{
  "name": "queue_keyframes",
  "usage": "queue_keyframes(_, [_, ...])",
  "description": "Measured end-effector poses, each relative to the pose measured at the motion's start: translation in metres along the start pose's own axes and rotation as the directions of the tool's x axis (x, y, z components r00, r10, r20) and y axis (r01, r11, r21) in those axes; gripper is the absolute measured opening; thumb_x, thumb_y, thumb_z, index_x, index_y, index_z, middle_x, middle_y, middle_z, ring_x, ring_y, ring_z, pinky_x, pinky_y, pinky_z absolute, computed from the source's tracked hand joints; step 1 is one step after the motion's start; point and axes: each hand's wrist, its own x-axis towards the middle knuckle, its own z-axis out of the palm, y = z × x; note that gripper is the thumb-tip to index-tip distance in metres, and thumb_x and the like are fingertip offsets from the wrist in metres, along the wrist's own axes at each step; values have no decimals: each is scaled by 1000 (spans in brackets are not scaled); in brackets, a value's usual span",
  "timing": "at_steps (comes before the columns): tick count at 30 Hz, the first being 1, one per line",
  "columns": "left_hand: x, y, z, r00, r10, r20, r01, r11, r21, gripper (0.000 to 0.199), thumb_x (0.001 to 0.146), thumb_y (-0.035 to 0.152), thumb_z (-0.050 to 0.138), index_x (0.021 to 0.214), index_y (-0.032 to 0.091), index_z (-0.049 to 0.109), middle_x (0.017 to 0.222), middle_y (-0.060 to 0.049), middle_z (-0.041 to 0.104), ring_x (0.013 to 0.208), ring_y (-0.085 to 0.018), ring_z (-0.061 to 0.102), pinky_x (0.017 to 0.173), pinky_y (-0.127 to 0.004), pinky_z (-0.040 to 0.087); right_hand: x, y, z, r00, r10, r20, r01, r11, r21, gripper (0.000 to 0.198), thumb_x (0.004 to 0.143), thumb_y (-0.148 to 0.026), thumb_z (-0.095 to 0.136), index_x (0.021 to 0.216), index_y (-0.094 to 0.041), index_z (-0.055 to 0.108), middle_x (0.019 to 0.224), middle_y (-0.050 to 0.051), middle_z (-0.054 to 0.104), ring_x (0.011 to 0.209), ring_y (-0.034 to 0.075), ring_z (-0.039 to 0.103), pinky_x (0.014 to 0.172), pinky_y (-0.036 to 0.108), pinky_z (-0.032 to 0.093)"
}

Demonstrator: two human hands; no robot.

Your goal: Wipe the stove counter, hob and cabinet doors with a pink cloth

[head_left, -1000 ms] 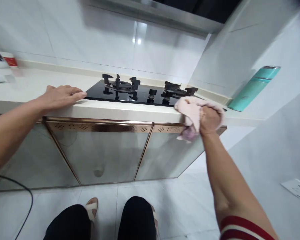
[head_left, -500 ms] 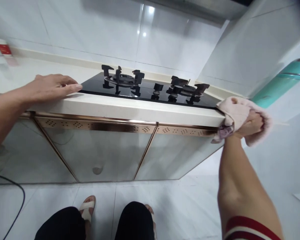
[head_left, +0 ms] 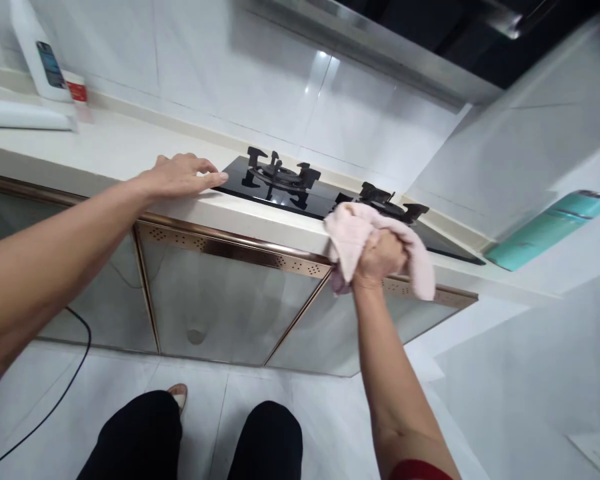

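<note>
A pale pink cloth is bunched in my right hand, which presses it against the front edge of the white countertop. Part of the cloth hangs down over the cabinet trim, and it covers the knobs of the black glass gas stove. My left hand lies on the counter with its fingers stretched out, the fingertips at the stove's left front corner. Behind the hands stand the left burner and the right burner with their black pan supports.
A teal flask stands at the counter's right end. At the far left are a white bottle, a red-and-white container and a white roll. A range hood hangs above. Glass-front cabinets lie below; a black cable trails at left.
My right hand has moved the cloth leftward along the counter edge, from the right corner to in front of the stove knobs. The view has shifted; my left hand stays by the stove corner.
</note>
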Motion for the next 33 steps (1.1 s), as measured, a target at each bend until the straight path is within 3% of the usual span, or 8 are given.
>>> queue_keyframes(10, [-1, -14, 7, 983, 10, -184, -25, 996, -80, 66, 97, 70, 31, 129, 26, 69, 132, -11, 67, 129, -38, 55, 112, -57, 35, -15, -247, -67, 907, -363, 212, 238, 859, 454, 39, 107, -38, 35, 115, -13, 63, 119, 18, 65, 111, 30, 58, 94, 43, 46])
queue_keyframes(14, [-19, -4, 5, 919, 54, -390, -101, 990, -102, 56, 98, 57, 39, 133, 22, 65, 136, -12, 63, 130, -32, 53, 112, -51, 37, 6, -241, -73, 813, -492, 313, 205, 744, 636, 40, 107, -39, 34, 111, -14, 66, 125, 18, 65, 121, 32, 58, 106, 50, 43])
queue_keyframes(17, [-35, 22, 7, 888, 193, -418, -235, 971, -49, 55, 97, 57, 43, 137, 23, 62, 140, -11, 59, 133, -31, 49, 114, -49, 34, 22, -211, -71, 741, -583, 332, -28, 467, 884, 37, 106, -41, 35, 106, -20, 65, 119, 10, 70, 117, 25, 63, 107, 45, 47])
queue_keyframes(21, [-42, 70, 18, 912, 362, -192, -365, 931, 20, 59, 99, 67, 40, 146, 35, 56, 144, -7, 58, 133, -31, 49, 114, -51, 31, 35, -161, -73, 823, -433, 367, -331, 159, 930, 36, 101, -52, 41, 106, -23, 62, 103, 6, 73, 92, 19, 69, 88, 39, 56])
queue_keyframes(23, [-40, 89, 26, 938, 330, -101, -324, 943, 75, 65, 97, 74, 38, 149, 37, 54, 144, -9, 58, 134, -36, 48, 113, -57, 29, 41, -131, -75, 904, -300, 306, -233, 255, 938, 37, 99, -54, 44, 104, -22, 63, 99, 5, 72, 88, 19, 69, 83, 38, 56])
queue_keyframes(26, [-37, 110, 37, 959, 277, -66, -263, 949, 172, 75, 93, 80, 39, 148, 34, 56, 150, -15, 52, 137, -45, 43, 111, -66, 24, 48, -83, -69, 967, -172, 186, -32, 647, 762, 41, 100, -49, 37, 101, -21, 67, 101, 9, 71, 98, 23, 66, 91, 41, 53])
queue_keyframes(29, [-40, 131, 48, 942, 327, -77, -305, 927, 217, 78, 92, 79, 42, 152, 30, 53, 151, -18, 51, 134, -46, 45, 107, -64, 30, 49, -45, -53, 932, -235, 276, 98, 896, 432, 46, 102, -42, 31, 108, -19, 71, 116, 16, 70, 113, 29, 61, 101, 46, 48])
queue_keyframes(33, [-44, 165, 65, 838, 537, -97, -491, 820, 294, 65, 94, 72, 48, 142, 30, 62, 143, -17, 58, 123, -42, 53, 96, -58, 41, 47, -23, -24, 813, -319, 488, 225, 944, 242, 48, 99, -39, 38, 139, -25, 61, 149, 13, 56, 137, 30, 51, 112, 51, 43])
